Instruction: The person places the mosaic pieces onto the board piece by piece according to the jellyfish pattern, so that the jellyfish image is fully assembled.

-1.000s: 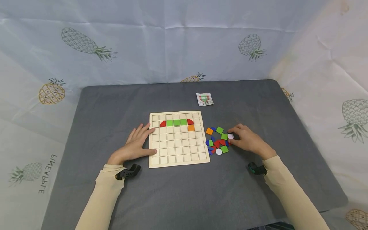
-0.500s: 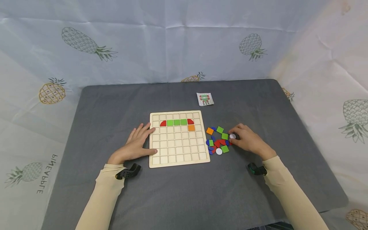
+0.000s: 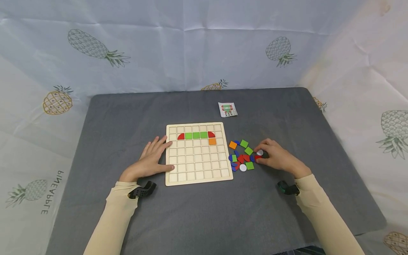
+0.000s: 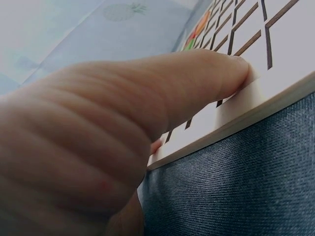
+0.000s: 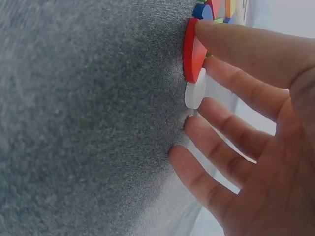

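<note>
Left hand (image 3: 149, 162) spread, touching wooden board (image 3: 198, 166), right hand (image 3: 276, 156) loosely spread, thumb touching red piece (image 5: 190, 54)

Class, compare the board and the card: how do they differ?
The board is larger; the card is smaller.
The board holds coloured tiles; the card bears a printed picture.
The left hand touches the board; no hand touches the card.
Both lie on the table, and both are gridded.

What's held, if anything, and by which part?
Nothing seems held: the left hand rests on the edge of the board; the right hand touches a red piece.
</note>
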Tool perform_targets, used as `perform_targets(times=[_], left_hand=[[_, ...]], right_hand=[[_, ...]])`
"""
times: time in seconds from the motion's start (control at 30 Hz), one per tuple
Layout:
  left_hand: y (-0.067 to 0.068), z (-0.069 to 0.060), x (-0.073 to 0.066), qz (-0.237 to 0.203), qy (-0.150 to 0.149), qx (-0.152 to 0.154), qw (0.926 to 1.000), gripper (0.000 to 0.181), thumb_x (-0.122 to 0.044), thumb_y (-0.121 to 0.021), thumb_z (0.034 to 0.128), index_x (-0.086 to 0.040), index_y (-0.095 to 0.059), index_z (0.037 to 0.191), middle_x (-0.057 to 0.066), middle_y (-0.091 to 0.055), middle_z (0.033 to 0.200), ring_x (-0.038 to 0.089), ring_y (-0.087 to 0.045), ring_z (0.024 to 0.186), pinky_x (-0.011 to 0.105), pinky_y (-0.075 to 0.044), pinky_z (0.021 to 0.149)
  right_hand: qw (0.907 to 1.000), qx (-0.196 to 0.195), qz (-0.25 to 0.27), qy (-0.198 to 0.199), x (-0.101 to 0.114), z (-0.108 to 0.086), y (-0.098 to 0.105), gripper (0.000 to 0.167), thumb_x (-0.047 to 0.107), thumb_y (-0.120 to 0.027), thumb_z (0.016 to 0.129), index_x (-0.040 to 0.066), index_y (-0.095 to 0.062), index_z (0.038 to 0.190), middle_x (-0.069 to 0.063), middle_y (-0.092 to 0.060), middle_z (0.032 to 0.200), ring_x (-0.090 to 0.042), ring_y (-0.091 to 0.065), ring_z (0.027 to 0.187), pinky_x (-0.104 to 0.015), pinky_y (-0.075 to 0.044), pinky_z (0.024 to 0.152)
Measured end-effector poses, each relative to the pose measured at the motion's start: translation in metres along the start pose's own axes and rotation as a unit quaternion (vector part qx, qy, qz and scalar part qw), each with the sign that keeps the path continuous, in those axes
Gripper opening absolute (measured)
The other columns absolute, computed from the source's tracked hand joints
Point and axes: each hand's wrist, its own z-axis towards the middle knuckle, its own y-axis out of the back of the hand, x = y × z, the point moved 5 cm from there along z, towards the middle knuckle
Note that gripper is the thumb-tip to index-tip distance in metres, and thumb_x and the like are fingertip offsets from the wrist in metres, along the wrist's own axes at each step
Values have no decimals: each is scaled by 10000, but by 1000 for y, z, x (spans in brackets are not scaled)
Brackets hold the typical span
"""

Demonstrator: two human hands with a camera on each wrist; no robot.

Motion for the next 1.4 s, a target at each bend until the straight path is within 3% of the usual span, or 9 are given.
perform_targets(times=[0.3,0.53,0.73,0.93,1.13,1.4], left_hand=[[0,1,2,-6,25,19,10000,926,-433,-738,888,-166,-239,1621,78,-19,1731,336,105,1594,578,83,1260],[0,2,3,-4,57,47,10000,936,-443,-745,881,-171,-239,1620,79,-17,1731,338,108,1593,584,85,1259],[0,1,2,41,76,29,10000,934,-434,-746,880,-169,-242,1620,77,-21,1731,334,102,1595,577,79,1263],[0,2,2,14,72,12,10000,939,-438,-748,877,-165,-242,1620,76,-23,1731,332,101,1595,573,82,1263],[0,1,0,59,-127,-126,9998,938,-462,-738,871,-144,-259,1612,108,-42,1726,361,90,1590,593,69,1253],[1,0,-1,86,-112,-94,9999,943,-466,-744,870,-142,-260,1611,123,-47,1723,372,88,1588,597,72,1253]], right_hand=[[9999,69,-105,14,2,-2,-1,217,182,-795,882,139,-706,1074,-145,-528,1275,-301,-479,1129,-505,-502,935],[9982,-99,585,-60,3,-1,3,104,158,-746,925,139,-651,965,-49,-635,1029,-202,-566,951,-342,-502,792],[9954,-209,922,-134,10,1,12,90,149,-700,960,111,-650,1025,-35,-688,983,-171,-603,877,-263,-520,708],[9952,-393,891,-121,19,11,17,146,146,-684,972,80,-706,1101,-56,-684,973,-181,-566,822,-256,-518,672],[9929,-557,1042,-148,29,22,20,174,206,-683,982,95,-709,1112,-62,-647,900,-197,-553,784,-256,-483,620],[9911,-766,1086,80,41,31,25,227,214,-646,1005,78,-723,1171,-78,-710,1044,-202,-591,859,-254,-539,738]])
